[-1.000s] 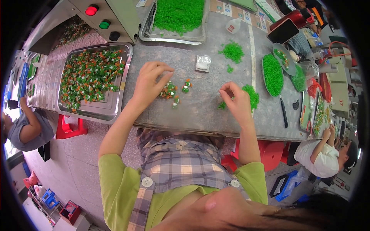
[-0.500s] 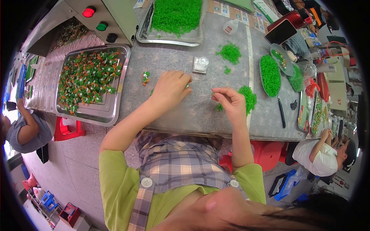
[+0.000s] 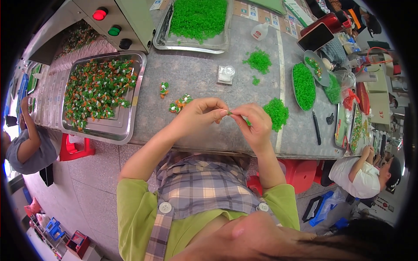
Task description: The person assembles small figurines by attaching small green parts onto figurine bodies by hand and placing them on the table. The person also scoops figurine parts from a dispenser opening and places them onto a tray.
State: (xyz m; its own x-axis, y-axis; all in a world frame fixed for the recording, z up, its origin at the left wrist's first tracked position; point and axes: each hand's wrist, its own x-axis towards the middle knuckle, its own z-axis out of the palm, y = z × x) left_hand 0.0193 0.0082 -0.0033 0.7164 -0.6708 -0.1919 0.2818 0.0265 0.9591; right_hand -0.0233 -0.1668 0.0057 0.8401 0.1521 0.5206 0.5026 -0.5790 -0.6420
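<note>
My left hand [image 3: 202, 114] and my right hand [image 3: 254, 124] meet over the table near its front edge. Both pinch a tiny green piece [image 3: 229, 113] between their fingertips; its exact shape is too small to make out. Beside my left hand lies a cluster of small green, orange and white pieces [image 3: 180, 103]. A smaller cluster of the same colours [image 3: 164, 90] sits a little farther left. Right by my right hand is a heap of bright green pieces [image 3: 277, 115]. Beyond my hands stands a small white dish [image 3: 226, 74] on a square base.
At the left is a metal tray [image 3: 138, 93] of mixed pieces, beside a machine [image 3: 130, 21] with buttons. Another tray [image 3: 191, 49] of green pieces stands far off. To the right are a dish of green pieces [image 3: 304, 87], a black pen-like tool [image 3: 316, 127] and a phone [image 3: 316, 36]. Co-workers sit at both sides.
My left hand has left the mixed cluster, which now shows fully, and moved right and nearer. My right hand has moved left, so the fingertips of both hands meet.
</note>
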